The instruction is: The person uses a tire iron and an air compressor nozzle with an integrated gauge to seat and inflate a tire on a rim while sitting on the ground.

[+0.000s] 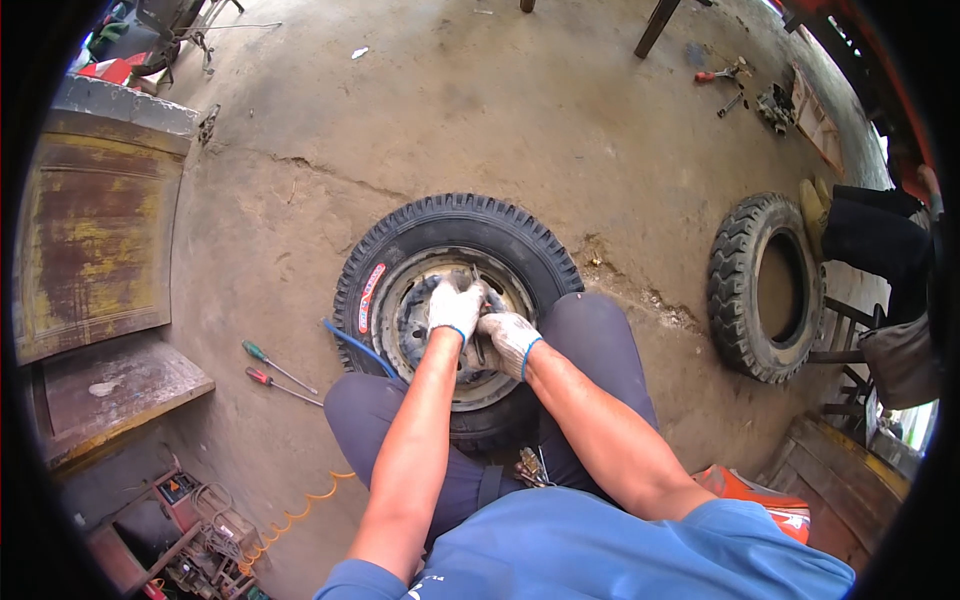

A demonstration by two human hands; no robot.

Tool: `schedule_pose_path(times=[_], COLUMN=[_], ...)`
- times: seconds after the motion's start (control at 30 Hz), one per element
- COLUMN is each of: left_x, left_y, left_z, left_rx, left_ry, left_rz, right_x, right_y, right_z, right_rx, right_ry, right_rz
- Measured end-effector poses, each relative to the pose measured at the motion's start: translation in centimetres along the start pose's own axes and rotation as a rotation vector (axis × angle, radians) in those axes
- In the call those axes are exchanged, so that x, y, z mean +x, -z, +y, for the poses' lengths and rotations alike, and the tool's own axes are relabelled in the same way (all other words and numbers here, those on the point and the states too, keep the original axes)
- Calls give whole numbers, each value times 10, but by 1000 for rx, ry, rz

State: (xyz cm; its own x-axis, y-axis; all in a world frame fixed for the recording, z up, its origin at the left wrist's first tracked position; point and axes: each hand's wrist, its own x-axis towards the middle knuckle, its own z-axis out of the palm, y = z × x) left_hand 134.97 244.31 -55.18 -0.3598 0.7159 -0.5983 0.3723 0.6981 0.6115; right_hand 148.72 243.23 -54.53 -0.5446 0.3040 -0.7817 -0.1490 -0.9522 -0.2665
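A wheel lies flat on the floor in front of me, its black tire (pixel 365 255) with chunky tread and a red-and-white label fitted round a worn, pale rim (pixel 515 290). Both my hands wear white work gloves with blue cuffs and are close together over the rim's centre. My left hand (pixel 456 306) is closed, fingers curled. Beside it, slightly nearer to me, my right hand (pixel 510 338) is also closed. Thin, dark metal-looking parts show between and below the hands; what they are, and which hand grips which, I cannot make out. A blue hose (pixel 360 348) runs by the tire's left edge.
A green-handled screwdriver (pixel 256 351) and a red-handled one (pixel 260 377) lie at left, near a worn wooden cabinet (pixel 95 240). Another tire (pixel 730 290) stands at right by a seated person's leg (pixel 870 235). An orange coiled hose (pixel 290 521) leads to machinery at lower left.
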Motion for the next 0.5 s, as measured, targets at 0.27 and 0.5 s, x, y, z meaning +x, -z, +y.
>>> schedule_pose_path(times=[0.27, 0.5], left_x=[57, 59], left_y=[10, 1], left_z=[42, 31], left_rx=[508, 455], left_ry=[126, 122], left_rz=[-51, 55], right_x=[-8, -8], right_y=[-3, 15], right_z=[-9, -41], right_rx=[18, -215], right_ry=[-128, -277], right_rz=[43, 142])
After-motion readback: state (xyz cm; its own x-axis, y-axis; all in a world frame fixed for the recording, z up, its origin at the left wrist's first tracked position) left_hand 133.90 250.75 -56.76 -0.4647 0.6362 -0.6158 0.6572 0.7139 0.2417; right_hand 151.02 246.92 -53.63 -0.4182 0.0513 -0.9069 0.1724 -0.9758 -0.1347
